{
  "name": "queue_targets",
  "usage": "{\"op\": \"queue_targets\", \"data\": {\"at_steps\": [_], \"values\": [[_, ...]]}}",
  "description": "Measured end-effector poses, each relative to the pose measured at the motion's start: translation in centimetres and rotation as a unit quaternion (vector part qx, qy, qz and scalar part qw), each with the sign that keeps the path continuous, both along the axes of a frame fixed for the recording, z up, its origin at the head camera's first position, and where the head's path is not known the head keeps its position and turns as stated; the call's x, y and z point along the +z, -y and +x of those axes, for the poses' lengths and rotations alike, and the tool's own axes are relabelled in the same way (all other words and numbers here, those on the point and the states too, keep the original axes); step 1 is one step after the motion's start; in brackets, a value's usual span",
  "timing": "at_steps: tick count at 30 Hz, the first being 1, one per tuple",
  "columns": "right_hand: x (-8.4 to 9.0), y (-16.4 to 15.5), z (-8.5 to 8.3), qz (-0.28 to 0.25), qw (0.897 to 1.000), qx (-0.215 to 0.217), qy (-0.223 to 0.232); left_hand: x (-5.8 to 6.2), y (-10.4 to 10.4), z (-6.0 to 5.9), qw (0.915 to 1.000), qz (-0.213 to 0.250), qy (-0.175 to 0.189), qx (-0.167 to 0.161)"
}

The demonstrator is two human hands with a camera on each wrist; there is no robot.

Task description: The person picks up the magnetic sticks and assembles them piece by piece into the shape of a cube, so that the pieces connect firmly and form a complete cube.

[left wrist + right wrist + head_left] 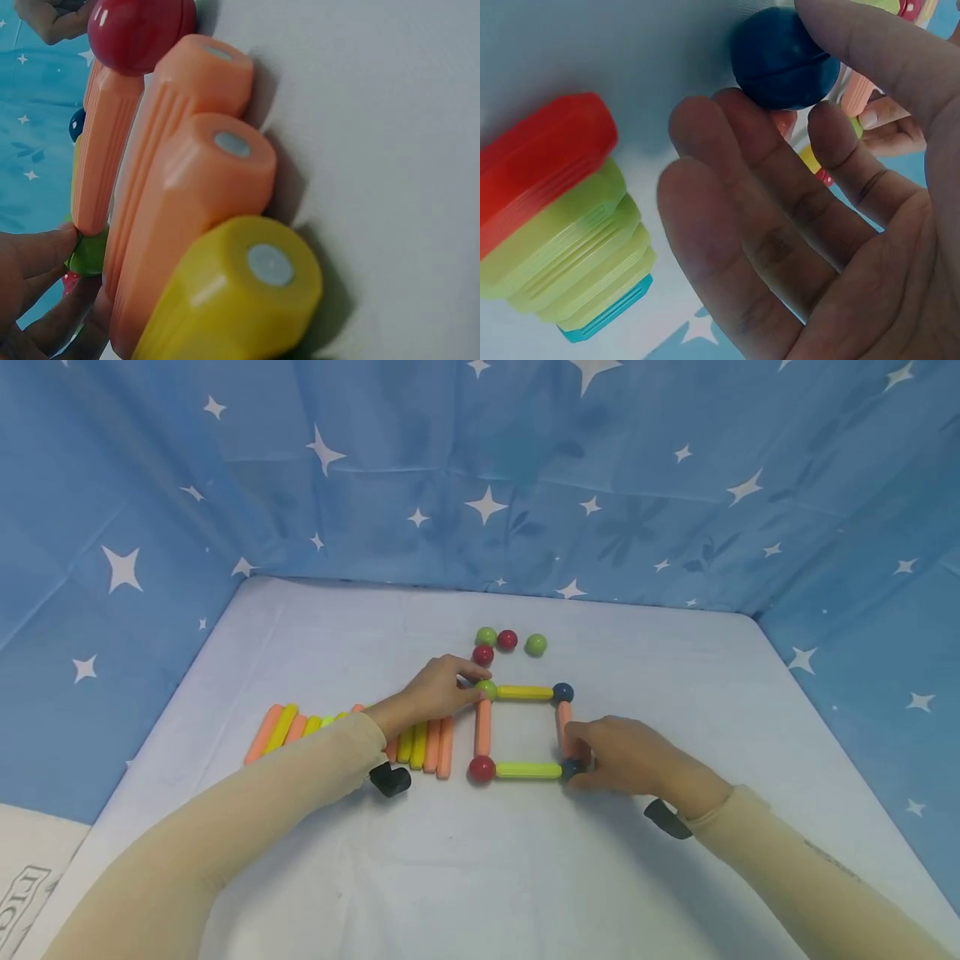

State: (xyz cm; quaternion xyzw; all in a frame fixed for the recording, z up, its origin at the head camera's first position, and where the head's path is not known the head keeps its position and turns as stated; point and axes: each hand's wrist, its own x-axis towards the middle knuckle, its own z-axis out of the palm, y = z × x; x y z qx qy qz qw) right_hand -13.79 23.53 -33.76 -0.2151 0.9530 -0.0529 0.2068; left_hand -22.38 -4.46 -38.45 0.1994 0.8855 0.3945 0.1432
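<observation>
Near-right corner of the stick square (525, 731): my right hand (622, 758) is pinching the dark blue ball (572, 768) w/ thumb & fingers. Far-left corner: my left hand (431, 693) is pinching the green ball (487, 689), w/ the stick row (420, 745) just left.

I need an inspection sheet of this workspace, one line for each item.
Surface: white table, bare near the front.
Job's things: flat square of sticks with ball corners.
Clutter: spare sticks in a row on the left; four loose balls behind the square.
Hands: left hand pinches the green corner ball; right hand holds the blue corner ball.
Cables: nothing seen.
Surroundings: blue star cloth on all sides.
</observation>
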Motion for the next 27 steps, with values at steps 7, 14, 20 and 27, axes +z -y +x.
{"op": "queue_targets", "data": {"at_steps": [7, 14, 20, 27], "values": [[-0.3, -0.1, 0.2, -0.031, 0.999, 0.023, -0.006, 0.2, 0.4, 0.2, 0.9999, -0.007, 0.004, 0.006], [0.6, -0.3, -1.2, -0.047, 0.998, -0.04, 0.013, 0.5, 0.6, 0.4, 0.9997, -0.019, 0.012, 0.009], [-0.6, 0.1, -2.7, -0.029, 0.993, -0.117, 0.012, 0.3, 0.8, 0.4, 0.9996, -0.027, 0.004, 0.011], [-1.3, 0.7, -2.1, -0.033, 0.993, -0.109, 0.014, 0.6, 0.7, 0.7, 0.9993, -0.032, -0.004, 0.019]]}}
